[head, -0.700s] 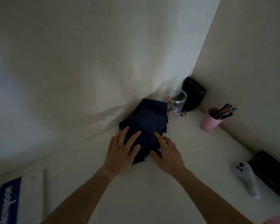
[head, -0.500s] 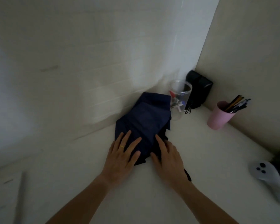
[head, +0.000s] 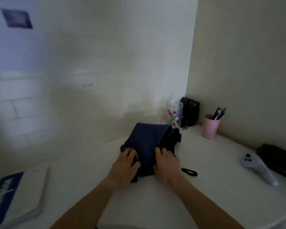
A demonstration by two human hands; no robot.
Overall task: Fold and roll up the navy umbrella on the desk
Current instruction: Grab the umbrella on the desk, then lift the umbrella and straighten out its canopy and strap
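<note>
Grip: both my hands are on the navy umbrella [head: 147, 142], fingers curled into the fabric at its near end, one on each side of the folded strip.
Left hand [head: 125, 166]: fingers bent and bunched over the left edge of the cloth, gripping it I think, though the fingertips are too dark to make out properly.
Right hand [head: 168, 164]: same deal on the right edge, knuckles up, fingers tucked against the fabric.
Umbrella spot: flat-ish on the white desk [head: 205, 195], running from my hands back toward the wall, far end near the clear jar [head: 174, 113].
Strap: a black loop [head: 189, 172] lies on the desk just right of my right wrist.
Back corner: black box thing [head: 190, 111] beside the jar, pink cup [head: 210, 126] with pens right of that.
Right side: white controller [head: 257, 168] lying next to some dark object [head: 277, 160].
Left side: white and blue book [head: 15, 197] near the desk edge, well apart from the umbrella.
</note>
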